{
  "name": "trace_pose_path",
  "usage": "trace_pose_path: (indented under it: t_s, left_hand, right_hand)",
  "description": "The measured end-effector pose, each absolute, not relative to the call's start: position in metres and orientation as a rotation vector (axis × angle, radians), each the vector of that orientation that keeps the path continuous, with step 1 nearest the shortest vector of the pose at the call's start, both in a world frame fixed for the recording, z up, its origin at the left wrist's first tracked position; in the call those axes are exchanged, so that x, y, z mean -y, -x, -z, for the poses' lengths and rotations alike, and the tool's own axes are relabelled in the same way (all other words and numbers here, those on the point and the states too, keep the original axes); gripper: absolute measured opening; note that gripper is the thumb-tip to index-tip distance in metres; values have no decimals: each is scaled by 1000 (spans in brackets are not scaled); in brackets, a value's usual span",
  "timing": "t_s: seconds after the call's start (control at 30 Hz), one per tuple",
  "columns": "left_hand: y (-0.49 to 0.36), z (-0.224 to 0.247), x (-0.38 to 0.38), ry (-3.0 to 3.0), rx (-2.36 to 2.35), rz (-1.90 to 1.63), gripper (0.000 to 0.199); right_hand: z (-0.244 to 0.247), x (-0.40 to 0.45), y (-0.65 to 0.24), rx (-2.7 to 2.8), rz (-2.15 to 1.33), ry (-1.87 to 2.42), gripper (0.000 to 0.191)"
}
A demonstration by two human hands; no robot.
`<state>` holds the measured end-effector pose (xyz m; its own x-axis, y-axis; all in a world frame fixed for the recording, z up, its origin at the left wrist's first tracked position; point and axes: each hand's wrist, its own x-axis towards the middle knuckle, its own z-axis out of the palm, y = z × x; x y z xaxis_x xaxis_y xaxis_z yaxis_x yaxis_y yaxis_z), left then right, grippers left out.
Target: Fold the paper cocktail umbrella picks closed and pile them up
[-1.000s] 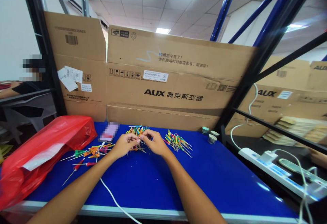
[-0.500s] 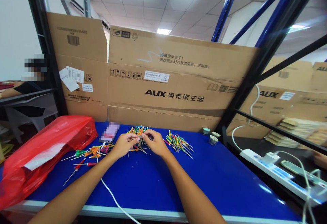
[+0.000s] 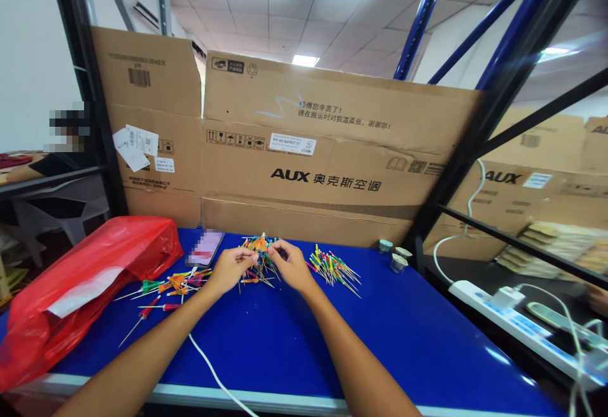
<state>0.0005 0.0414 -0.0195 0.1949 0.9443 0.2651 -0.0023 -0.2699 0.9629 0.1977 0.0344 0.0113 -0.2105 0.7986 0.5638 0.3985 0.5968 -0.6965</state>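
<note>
Between my two hands is an orange paper cocktail umbrella [image 3: 259, 243], its canopy partly spread. My left hand [image 3: 234, 267] pinches at its left side with thumb and forefinger. At its right edge, my right hand [image 3: 289, 266] has its fingers curled and closed on it. Under and behind my hands lies a pile of colourful cocktail umbrellas [image 3: 251, 258], partly covered by the fingers. To the right is a heap of folded umbrellas [image 3: 335, 269] with their sticks pointing toward the front right. More loose umbrellas [image 3: 178, 284], orange, green and red, lie beside my left forearm.
A red plastic bag [image 3: 95, 277] lies on the left of the blue table [image 3: 285, 347]. A phone [image 3: 206, 247] with a white cable stands near the cardboard wall [image 3: 323, 208]. Small tubs [image 3: 399, 262] sit at the back right, a power strip [image 3: 503, 315] beyond. A person sits far left.
The orange umbrella's canopy has spread wider between my fingers. My right hand has shifted slightly to the right, and the view has moved a little.
</note>
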Motion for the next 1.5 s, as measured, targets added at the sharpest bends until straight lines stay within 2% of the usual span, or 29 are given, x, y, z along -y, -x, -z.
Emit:
trace_pose_path:
  t_s: [0.27,0.47,0.7,0.83,0.97,1.2,1.5]
  left_hand:
    - [4,12,-37,-1330,-900,-1309,43]
    - [0,9,-34,-1357,-852,-1303,41]
    - [-6,14,-34,-1459,-779,-1227,39]
    - [-6,16,-35,-1561,-810,-1167,41]
    - [-6,14,-33,-1638,-827,-1133,44]
    - [-9,10,-26,-1685,-757,-1104,44]
    - [-9,10,-27,-1667,-781,-1160,44]
  right_hand:
    - [-2,-25,-176,1919,-445,817,28]
    - [2,-28,-169,1773,-560,845,27]
    - [4,-26,-161,1383,-1036,738,24]
    - [3,-24,-157,1184,-1248,632,31]
    - [0,-23,-158,1110,-1252,634,33]
    - [-5,-20,-160,1044,-1303,635,25]
    - [-4,-22,-156,1095,-1283,651,28]
